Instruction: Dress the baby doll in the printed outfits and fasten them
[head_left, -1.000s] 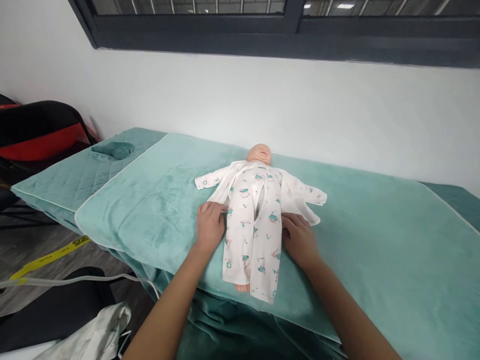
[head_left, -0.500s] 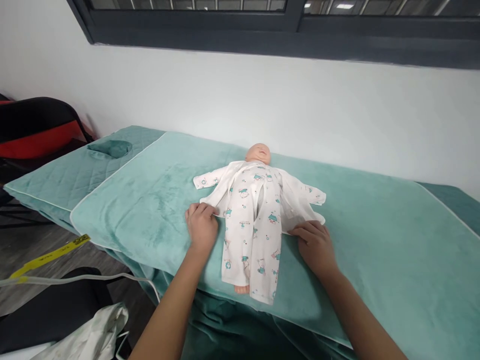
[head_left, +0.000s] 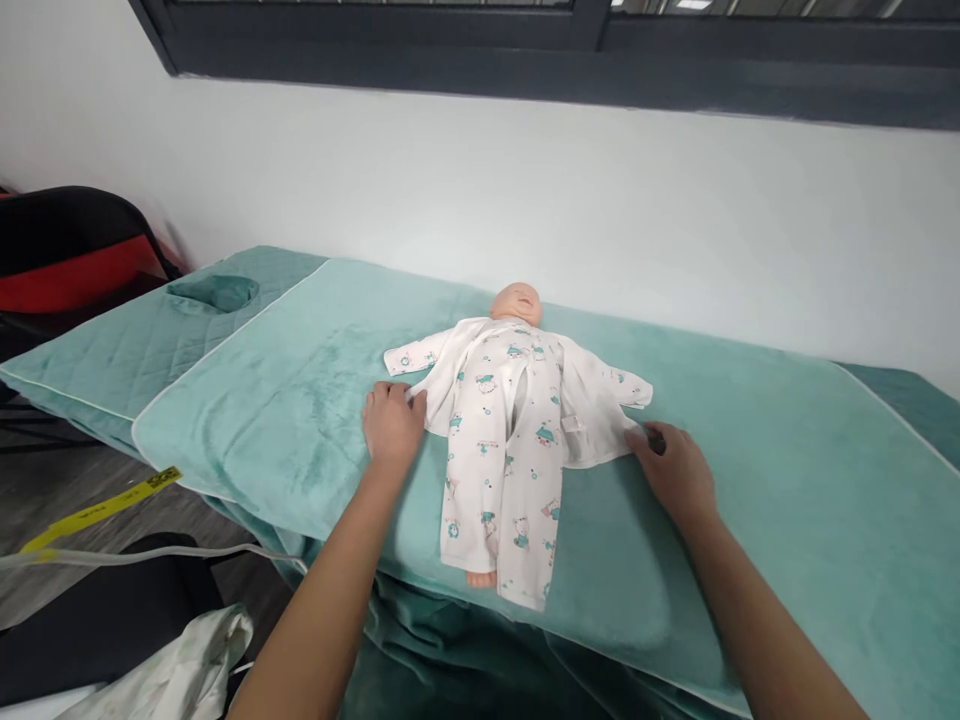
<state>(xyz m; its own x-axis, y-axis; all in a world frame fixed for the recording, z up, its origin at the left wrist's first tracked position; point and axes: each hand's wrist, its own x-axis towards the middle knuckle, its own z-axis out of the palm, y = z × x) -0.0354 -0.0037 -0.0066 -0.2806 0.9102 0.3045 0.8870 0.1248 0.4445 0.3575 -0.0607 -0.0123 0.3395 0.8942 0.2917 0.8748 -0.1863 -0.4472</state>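
A baby doll (head_left: 518, 300) lies on its back on a teal towel (head_left: 300, 400), dressed in white printed trousers (head_left: 504, 470) and an open white printed jacket (head_left: 592, 405). My left hand (head_left: 391, 425) rests at the jacket's left flap, fingers pinched on its lower edge. On the other side, my right hand (head_left: 675, 470) grips the lower corner of the right flap. One bare doll foot (head_left: 481, 578) pokes out of the trousers near the front edge.
The towel covers a quilted teal massage bed (head_left: 112, 350) with a face hole (head_left: 214, 292), against a white wall under a dark window frame. A black and red chair (head_left: 67, 260) stands at the left. Yellow floor tape (head_left: 97, 510) and crumpled white cloth (head_left: 180, 670) lie below.
Both hands have moved outward from the doll's hips, the left up and left, the right to the right, drawing the jacket flaps wider apart. The camera tilted down slightly.
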